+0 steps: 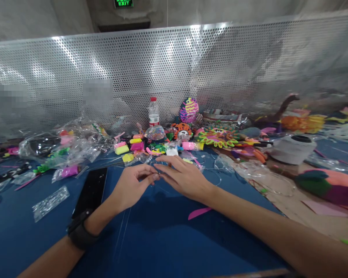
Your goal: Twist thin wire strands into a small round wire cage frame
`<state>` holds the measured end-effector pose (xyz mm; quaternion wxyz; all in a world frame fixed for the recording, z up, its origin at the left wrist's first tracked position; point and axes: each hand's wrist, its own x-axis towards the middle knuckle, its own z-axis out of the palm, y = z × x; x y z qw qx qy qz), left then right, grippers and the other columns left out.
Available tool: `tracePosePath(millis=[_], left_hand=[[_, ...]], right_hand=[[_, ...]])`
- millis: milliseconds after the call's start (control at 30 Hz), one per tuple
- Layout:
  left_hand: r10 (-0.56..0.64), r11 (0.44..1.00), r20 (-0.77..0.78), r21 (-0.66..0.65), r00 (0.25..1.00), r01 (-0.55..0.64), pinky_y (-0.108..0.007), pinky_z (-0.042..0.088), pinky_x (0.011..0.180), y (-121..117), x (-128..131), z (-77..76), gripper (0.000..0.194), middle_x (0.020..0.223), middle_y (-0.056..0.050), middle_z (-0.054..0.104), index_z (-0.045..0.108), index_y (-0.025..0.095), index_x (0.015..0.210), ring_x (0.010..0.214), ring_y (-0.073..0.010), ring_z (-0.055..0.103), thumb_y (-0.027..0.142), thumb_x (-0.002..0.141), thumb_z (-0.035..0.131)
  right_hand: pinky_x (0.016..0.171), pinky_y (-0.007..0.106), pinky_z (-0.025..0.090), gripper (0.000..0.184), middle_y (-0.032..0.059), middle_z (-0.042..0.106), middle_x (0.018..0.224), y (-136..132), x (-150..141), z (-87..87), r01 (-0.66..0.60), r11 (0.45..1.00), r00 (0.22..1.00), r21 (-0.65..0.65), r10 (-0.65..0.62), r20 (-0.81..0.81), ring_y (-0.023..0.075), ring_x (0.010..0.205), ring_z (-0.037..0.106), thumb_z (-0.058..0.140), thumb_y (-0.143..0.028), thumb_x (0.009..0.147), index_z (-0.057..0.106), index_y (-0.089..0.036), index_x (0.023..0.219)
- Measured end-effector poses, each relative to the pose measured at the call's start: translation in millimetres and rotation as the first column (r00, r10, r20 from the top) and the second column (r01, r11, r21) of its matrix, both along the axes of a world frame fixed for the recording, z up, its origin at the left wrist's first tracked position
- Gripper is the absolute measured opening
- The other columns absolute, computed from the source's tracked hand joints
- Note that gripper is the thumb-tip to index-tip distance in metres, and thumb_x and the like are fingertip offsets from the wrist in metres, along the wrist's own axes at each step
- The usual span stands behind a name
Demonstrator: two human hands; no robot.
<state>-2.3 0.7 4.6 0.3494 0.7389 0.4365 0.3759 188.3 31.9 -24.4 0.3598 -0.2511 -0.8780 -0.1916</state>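
Over the middle of the blue table (159, 239), my left hand (133, 185) and my right hand (188, 179) meet at the fingertips. The left thumb and index finger are pinched together. A thin, clear thread (123, 229) trails below the left hand, and a fine loop of it curves beyond the right. My right fingers reach forward, some lifted, with the lower ones closed at the left fingertips. The exact spot between the fingertips is too small to make out clearly. Beneath my right wrist lies a pink strip (198, 213).
A black phone (90, 191) and a clear plastic packet (50, 202) lie left. Behind the hands are bright clay packs (121, 148), a red-capped bottle (153, 112) and a sunflower-like clay figure (219, 137). A white roll (292, 148) and clay models stand right. A perforated metal panel (127, 73) rises behind.
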Motion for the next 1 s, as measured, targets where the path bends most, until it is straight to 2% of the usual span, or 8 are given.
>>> tracePosePath(millis=[100,200,400,733,1000], left_hand=[[0.003,1.0,-0.035,0.003,0.999,-0.003,-0.027,0.053,0.07,-0.8,0.7,1.5,0.015,0.078,-0.003,0.071,0.066,0.017,0.082,0.07,-0.0154,0.066,0.031,0.083,0.063],[0.0,1.0,-0.021,-0.006,1.0,0.0,-0.026,0.052,0.07,-1.0,1.2,1.8,0.013,0.078,-0.003,0.071,0.066,0.017,0.081,0.07,-0.0147,0.066,0.028,0.083,0.062],[-0.004,0.999,0.014,-0.037,1.0,0.005,-0.027,0.053,0.071,-1.1,1.1,0.5,0.013,0.081,-0.004,0.072,0.067,0.016,0.087,0.07,-0.0145,0.066,0.027,0.083,0.061],[-0.055,0.998,0.025,-0.041,0.998,0.056,-0.031,0.055,0.077,-1.6,-0.6,-0.4,0.016,0.087,-0.006,0.072,0.066,0.016,0.093,0.075,-0.0161,0.067,0.026,0.086,0.056],[-0.089,0.995,0.029,-0.047,0.996,0.09,-0.03,0.055,0.076,-1.8,-1.5,-3.4,0.012,0.085,-0.005,0.072,0.064,0.016,0.092,0.076,-0.0153,0.068,0.023,0.085,0.056]], right_hand=[[0.084,0.036,0.054,0.03,0.0121,0.061,0.116,1.9,1.7,2.3,-0.032,0.999,0.998,-0.029,0.034,0.058,0.0213,0.104,0.059,0.036,-0.026,0.098,0.058,-0.016,0.116],[0.084,0.038,0.053,0.031,0.0128,0.06,0.119,4.2,3.8,1.5,-0.035,0.999,0.999,-0.03,0.037,0.036,0.0222,0.109,0.057,0.038,-0.027,0.097,0.055,-0.016,0.12],[0.079,0.032,0.053,0.022,0.0077,0.068,0.11,7.5,6.7,-1.6,-0.087,0.992,0.996,0.093,0.088,-0.012,0.0185,0.099,0.063,0.044,-0.025,0.096,0.062,-0.018,0.106],[0.078,0.034,0.051,0.024,0.0082,0.069,0.107,6.5,8.3,1.1,-0.094,0.995,0.996,0.045,0.093,0.016,0.0195,0.092,0.062,0.045,-0.026,0.096,0.063,-0.018,0.109],[0.077,0.032,0.051,0.027,0.0066,0.07,0.105,7.3,9.7,3.0,-0.108,0.991,0.994,0.082,0.105,0.042,0.0192,0.089,0.062,0.044,-0.033,0.096,0.064,-0.015,0.105]])
